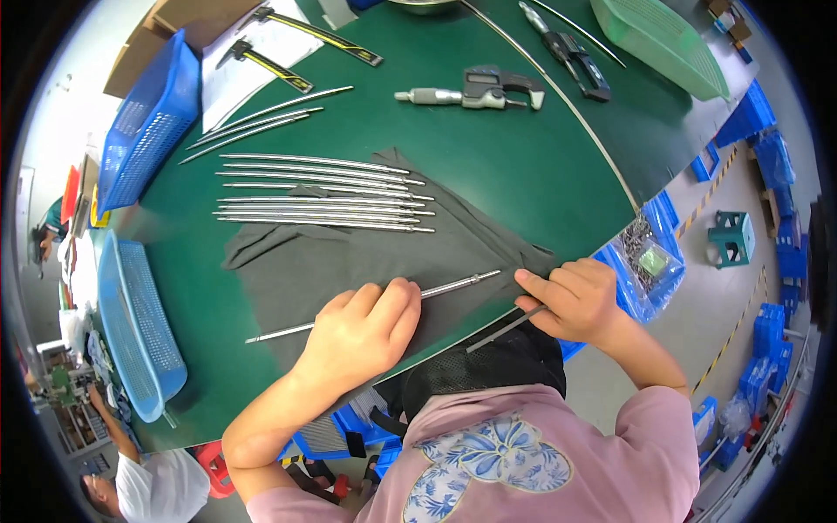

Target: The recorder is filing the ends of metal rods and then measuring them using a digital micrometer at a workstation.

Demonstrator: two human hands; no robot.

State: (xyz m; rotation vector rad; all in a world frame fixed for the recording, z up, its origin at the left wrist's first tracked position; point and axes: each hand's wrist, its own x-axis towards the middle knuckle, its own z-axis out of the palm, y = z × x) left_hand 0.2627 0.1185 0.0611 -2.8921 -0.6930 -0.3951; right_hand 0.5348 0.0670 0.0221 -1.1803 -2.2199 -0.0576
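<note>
While left hand grips stepped steel shaft, right hand pinches grey strip. Probably shaft-end work; next move likely needs steady alignment

There are two micrometers and two calipers.

The rod is slim, shiny silver and stepped toward its right end, slanting up rightward over the cloth, its middle gripped in the left hand; the strip, straight, narrow and dark grey, juts down and leftward from the right hand, apart from the rod
</note>
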